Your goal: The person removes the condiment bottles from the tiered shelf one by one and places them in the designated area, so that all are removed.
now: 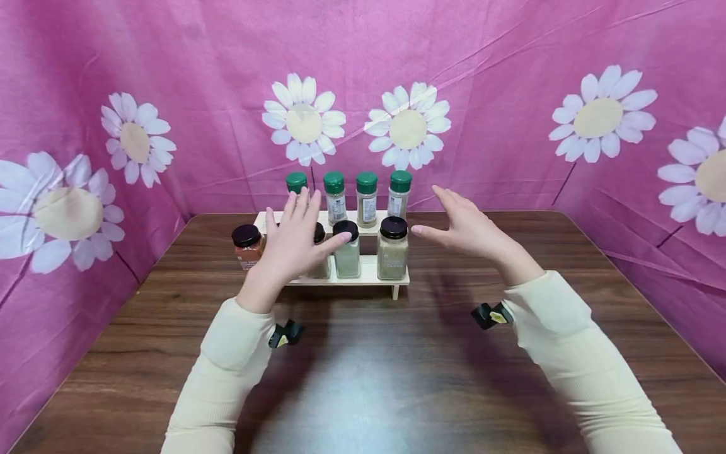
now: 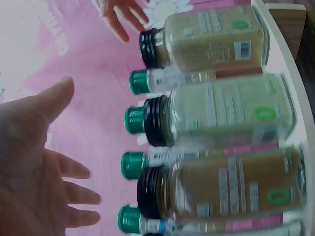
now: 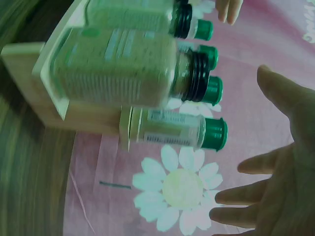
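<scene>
Colours I log: pale-wood rack (image 1: 369, 270), green lids (image 1: 366, 183), black lids (image 1: 394, 227).
My sleeves (image 1: 567, 340) cream; tabletop (image 1: 363, 378) brown, dark-grained; backdrop (image 1: 488, 50) magenta, white yellow-centred daisies (image 1: 408, 129).

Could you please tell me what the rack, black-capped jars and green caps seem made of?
The rack looks like matte wood, judging by its pale tan boards. The black-capped jars seem glossy clear glass, with contents showing through and bright highlights, though clear plastic is possible. The green caps are probably smooth plastic, given their even colour and sheen.

Green rings (image 2: 264, 113) on glass jars (image 2: 226, 105), lettering (image 2: 232, 187) illegible
</scene>
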The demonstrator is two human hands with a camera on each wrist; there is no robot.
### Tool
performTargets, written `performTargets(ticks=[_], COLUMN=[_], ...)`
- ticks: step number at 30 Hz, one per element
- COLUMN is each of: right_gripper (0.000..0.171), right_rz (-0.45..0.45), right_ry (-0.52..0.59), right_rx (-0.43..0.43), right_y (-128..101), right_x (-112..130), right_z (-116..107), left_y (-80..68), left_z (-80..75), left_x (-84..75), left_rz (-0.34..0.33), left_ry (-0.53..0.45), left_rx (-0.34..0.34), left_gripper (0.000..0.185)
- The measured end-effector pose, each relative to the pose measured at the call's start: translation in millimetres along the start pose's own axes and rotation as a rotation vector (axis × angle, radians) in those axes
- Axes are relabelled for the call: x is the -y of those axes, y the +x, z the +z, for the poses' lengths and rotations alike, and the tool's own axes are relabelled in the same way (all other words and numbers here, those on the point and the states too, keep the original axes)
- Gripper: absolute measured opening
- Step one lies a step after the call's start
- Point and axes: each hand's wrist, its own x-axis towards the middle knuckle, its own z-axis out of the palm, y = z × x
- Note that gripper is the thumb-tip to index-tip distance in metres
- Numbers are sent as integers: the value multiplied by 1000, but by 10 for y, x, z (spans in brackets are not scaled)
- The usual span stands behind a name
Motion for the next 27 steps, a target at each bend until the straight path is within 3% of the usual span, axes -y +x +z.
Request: performTargets(ticks=[7, 15, 21, 27], right_gripper=[82, 78, 77, 74], right_rz=[-7, -11, 27, 79], right_ry=[160, 340, 468, 567], right_rx=[-147, -316, -405, -456], right_y=[-18, -30, -21, 18], right_x=[41, 31, 53, 78], right_z=[176, 488, 764, 1001], left_y=[-166, -306, -394, -442], left_z=[2, 143, 279, 412], left_x=[241, 489, 701, 865], left_rz=[20, -22, -142, -266], left_ry=[-159, -329, -486, -535], left_rx=[-202, -401, -453, -506], left_gripper=[96, 103, 105, 104])
